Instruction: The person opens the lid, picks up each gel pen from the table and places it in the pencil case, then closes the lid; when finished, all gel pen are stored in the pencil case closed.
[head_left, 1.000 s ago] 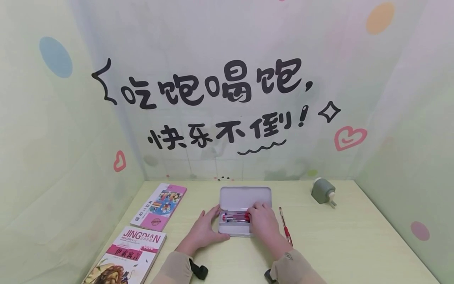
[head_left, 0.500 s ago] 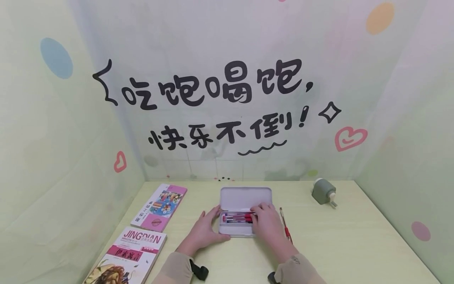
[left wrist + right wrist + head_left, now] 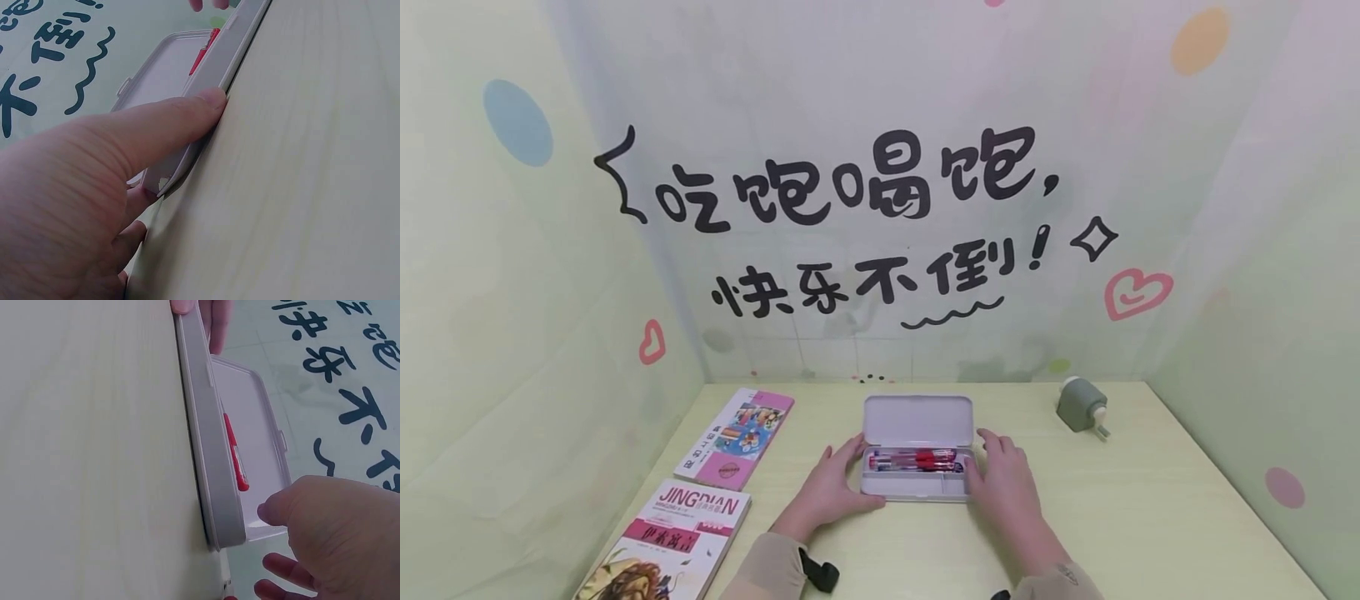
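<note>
A pale metal pencil case [image 3: 887,486] lies open on the table, its lid [image 3: 917,421] raised at the back. Several pens [image 3: 917,460] with red grips lie lengthwise in its long compartment. My left hand [image 3: 831,492] holds the case's left end, the thumb against the front wall and the other fingers round the side. At the right end hovers my right hand [image 3: 1009,487], fingers loosely spread and holding nothing. From the right wrist, its thumb [image 3: 275,509] appears over the case, near the lid. Part of a loose pen [image 3: 226,572] shows beyond the case's end.
To the left lie two books, a pink one [image 3: 737,437] at the back and a thicker one [image 3: 673,533] in front. A grey crank pencil sharpener [image 3: 1082,404] stands at the back right. Printed curtains [image 3: 880,83] enclose the table on several sides.
My right hand has let go of the pens and drawn right, off the case's compartment; more of the pens now shows. It now covers the loose pen from the head view. My left hand stays put.
</note>
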### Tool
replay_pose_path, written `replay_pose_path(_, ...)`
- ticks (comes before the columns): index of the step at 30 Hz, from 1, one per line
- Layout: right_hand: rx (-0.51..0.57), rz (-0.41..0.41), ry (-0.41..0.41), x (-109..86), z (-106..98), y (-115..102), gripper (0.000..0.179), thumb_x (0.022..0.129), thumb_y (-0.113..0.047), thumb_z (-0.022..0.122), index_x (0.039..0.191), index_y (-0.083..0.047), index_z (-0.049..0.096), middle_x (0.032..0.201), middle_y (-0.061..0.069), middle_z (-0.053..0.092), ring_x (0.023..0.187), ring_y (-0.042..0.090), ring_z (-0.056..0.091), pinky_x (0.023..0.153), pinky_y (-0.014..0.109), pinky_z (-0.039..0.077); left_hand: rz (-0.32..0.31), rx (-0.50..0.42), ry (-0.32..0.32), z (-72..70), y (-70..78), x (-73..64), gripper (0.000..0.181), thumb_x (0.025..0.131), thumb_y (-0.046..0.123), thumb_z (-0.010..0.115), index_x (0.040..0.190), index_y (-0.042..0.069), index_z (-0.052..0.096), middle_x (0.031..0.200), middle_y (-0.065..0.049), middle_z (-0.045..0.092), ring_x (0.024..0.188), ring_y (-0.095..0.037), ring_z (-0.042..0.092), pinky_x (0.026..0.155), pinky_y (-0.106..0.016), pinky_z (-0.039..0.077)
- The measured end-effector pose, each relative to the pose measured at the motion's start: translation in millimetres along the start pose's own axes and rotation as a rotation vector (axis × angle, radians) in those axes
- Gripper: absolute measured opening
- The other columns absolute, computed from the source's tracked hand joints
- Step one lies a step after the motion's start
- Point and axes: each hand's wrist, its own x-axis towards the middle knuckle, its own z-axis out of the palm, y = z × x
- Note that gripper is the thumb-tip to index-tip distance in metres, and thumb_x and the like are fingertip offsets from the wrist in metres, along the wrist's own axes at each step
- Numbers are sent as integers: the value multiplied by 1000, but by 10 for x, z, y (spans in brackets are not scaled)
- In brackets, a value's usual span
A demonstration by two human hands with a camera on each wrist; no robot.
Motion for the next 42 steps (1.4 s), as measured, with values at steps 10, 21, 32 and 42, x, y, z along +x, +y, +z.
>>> replay_pose_path(10,-17,98,-52,-152,-161,261,68,102,-26,72,156,7,48,140,38,61,124,57,63,107,72,57,-2,-10,-12,-11,-13,1,125,75,52,99,172,9,34,168,-11,57,165,-45,37,142,-66,9)
replay_pose_path(21,-87,114,-94,-198,-178,386,43,96,-31,78,120,4,71,105,20,70,96,38,67,83,55,62,17,-14,-16,-10,-22,1,121,76,51,99,172,12,37,168,-11,57,164,-42,41,143,-65,9)
replay_pose_path(32,-56,151,-123,-176,-195,398,18,97,-20,71,102,-2,73,85,6,64,76,22,58,64,37,50,18,-9,-14,6,-30,19,122,76,54,99,172,13,36,168,-10,56,165,-41,40,143,-65,9)
replay_pose_path(42,-61,118,-26,-174,-219,370,16,100,-16,67,106,-3,73,94,10,65,84,27,61,70,44,57,12,-7,-13,2,-25,15,123,75,54,99,173,14,36,169,-10,55,165,-43,39,143,-66,9)
